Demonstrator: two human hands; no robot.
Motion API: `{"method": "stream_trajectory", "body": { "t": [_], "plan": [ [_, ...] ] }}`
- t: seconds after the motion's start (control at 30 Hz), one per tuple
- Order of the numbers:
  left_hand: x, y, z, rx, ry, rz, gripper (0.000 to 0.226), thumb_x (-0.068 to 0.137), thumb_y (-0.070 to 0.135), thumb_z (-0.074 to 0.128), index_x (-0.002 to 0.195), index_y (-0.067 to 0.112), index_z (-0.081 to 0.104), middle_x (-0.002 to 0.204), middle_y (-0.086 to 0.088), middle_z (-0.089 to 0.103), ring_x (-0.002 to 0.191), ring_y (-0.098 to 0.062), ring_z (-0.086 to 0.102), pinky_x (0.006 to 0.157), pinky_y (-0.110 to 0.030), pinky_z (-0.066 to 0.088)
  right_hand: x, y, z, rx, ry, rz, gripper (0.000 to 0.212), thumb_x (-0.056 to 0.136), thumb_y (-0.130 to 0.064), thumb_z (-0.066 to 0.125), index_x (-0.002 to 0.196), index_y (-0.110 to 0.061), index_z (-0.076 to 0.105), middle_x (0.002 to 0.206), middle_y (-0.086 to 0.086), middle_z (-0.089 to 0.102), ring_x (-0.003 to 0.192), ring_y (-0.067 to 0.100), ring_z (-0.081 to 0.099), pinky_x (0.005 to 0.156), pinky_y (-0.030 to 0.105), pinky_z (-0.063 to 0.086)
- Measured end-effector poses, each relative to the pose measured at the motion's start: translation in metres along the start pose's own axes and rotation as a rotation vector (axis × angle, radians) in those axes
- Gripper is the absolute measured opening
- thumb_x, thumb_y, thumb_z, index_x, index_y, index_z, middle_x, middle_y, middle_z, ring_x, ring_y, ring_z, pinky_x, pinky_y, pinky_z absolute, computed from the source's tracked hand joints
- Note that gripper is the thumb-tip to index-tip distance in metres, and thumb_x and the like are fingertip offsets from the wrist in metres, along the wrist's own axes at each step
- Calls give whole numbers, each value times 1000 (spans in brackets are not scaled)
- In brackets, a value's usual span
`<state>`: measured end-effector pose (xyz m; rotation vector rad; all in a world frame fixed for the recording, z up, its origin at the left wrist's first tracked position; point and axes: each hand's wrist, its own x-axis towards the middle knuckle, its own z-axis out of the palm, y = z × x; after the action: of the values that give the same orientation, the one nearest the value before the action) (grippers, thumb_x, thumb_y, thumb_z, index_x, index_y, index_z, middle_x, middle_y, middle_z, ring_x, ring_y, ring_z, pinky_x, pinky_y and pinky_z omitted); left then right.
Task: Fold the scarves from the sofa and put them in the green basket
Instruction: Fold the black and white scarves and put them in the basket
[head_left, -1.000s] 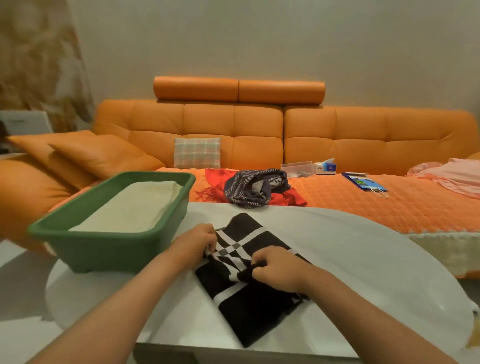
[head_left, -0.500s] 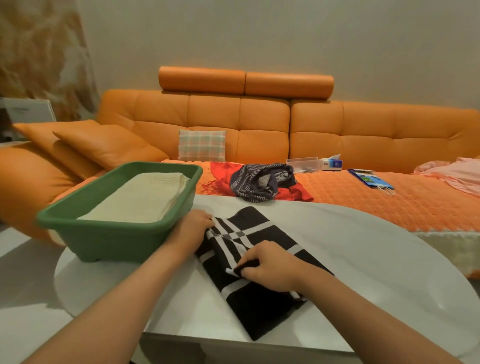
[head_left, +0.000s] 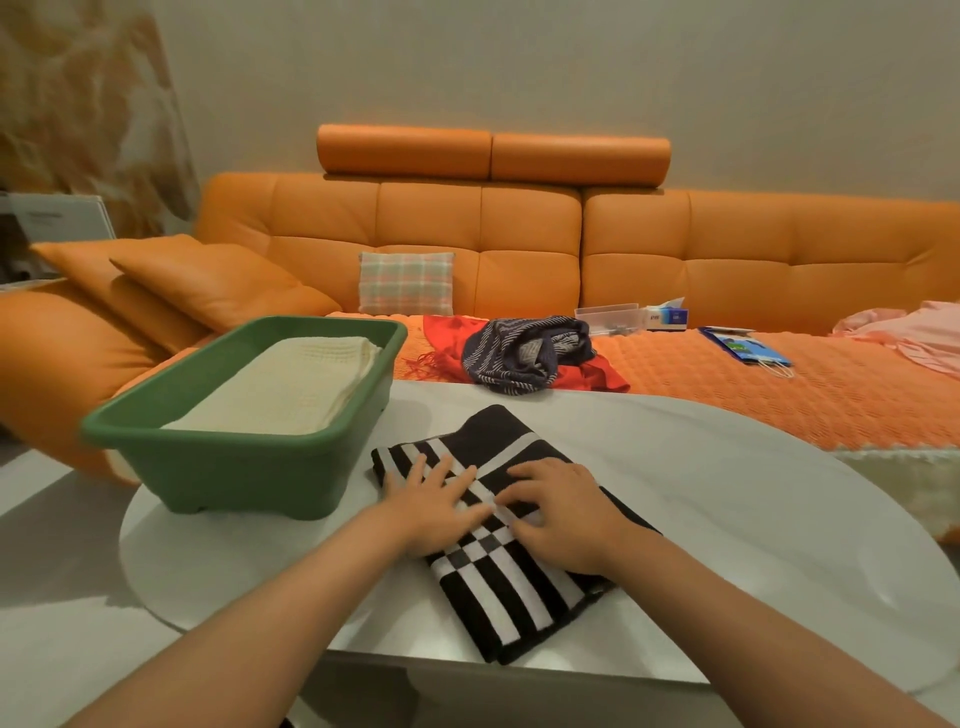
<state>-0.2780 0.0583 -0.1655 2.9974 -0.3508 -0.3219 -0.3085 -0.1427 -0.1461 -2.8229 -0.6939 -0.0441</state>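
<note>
Pressing scarf (head_left: 498, 597) onto worktop (head_left: 727, 519) beside basket (head_left: 234, 467): left hand (head_left: 434, 499) flat, released; right hand (head_left: 566, 514) released too, bent fingertips (head_left: 514, 500) on it. Print on sofa box (head_left: 667, 315) too small to read.

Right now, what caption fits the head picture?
Left hand and right hand press a checked scarf flat beside the green basket.

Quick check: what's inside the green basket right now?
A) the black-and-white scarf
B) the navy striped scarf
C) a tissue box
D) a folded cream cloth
D: a folded cream cloth lies in the green basket, while the black-and-white scarf lies on the white table under the left hand and right hand, and the navy striped scarf is on the sofa.
</note>
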Motion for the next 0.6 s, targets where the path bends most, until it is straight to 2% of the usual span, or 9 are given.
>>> {"method": "stream_trajectory", "body": {
  "t": [0.07, 0.13, 0.27, 0.37, 0.43, 0.5, 0.6],
  "plan": [
    [1, -2, 10, 41, -27, -7, 73, 93, 74, 18, 156, 42, -3, 165, 4, -11, 151, -29, -15, 116, -62, -6, -4, 15, 6, -49, -202, 69, 52, 97, -60, 39, 148, -51, 33, 166, -10, 13, 153, 12, 2, 121, 57, 0],
    [5, -7, 11, 15, 18, 42, 72, 93, 73, 21, 156, 43, 0, 166, 3, -9, 151, -28, -16, 117, -61, -8, -5, 24, 10, -62, -269, 116, 61, 96, -68, 30, 153, -53, 15, 167, -10, -3, 152, 10, -10, 120, 59, -1],
    [23, -11, 2, 133, 132, 112, 63, 98, 64, 28, 155, 39, 16, 166, 0, 3, 152, -23, -7, 120, -56, -4, -6, 27, 17, -117, -234, 259, 70, 93, -75, 16, 156, -48, 2, 167, -6, -12, 153, 14, -13, 122, 52, 9],
    [29, 7, -11, 251, 296, 146, 50, 102, 46, 38, 150, 31, 36, 161, -2, 24, 149, -24, 17, 119, -49, 14, -9, 23, 20, -138, -189, 357, 73, 94, -73, 13, 158, -41, 1, 167, -1, -11, 154, 21, -10, 121, 49, 12],
    [24, 24, -11, 194, 291, 226, 46, 102, 37, 39, 147, 28, 41, 155, 1, 35, 142, -22, 32, 116, -45, 26, -9, 23, 17, -154, -197, 381, 74, 95, -72, 14, 159, -37, 2, 167, 2, -8, 154, 23, -7, 121, 48, 15],
    [13, 38, 0, 122, 192, 266, 54, 102, 47, 33, 152, 29, 32, 159, 3, 26, 148, -25, 23, 118, -47, 21, -10, 25, 13, -188, -190, 371, 72, 96, -70, 17, 159, -36, 6, 168, 4, -3, 154, 25, -2, 119, 47, 20],
    [-7, 43, 15, 74, -5, 293, 75, 95, 69, 24, 157, 35, -2, 164, 4, -13, 151, -21, -17, 122, -54, -4, -14, 32, 4, -246, -141, 268, 67, 97, -65, 27, 157, -34, 22, 165, 2, 18, 151, 25, 13, 114, 44, 31]
  ]
}}
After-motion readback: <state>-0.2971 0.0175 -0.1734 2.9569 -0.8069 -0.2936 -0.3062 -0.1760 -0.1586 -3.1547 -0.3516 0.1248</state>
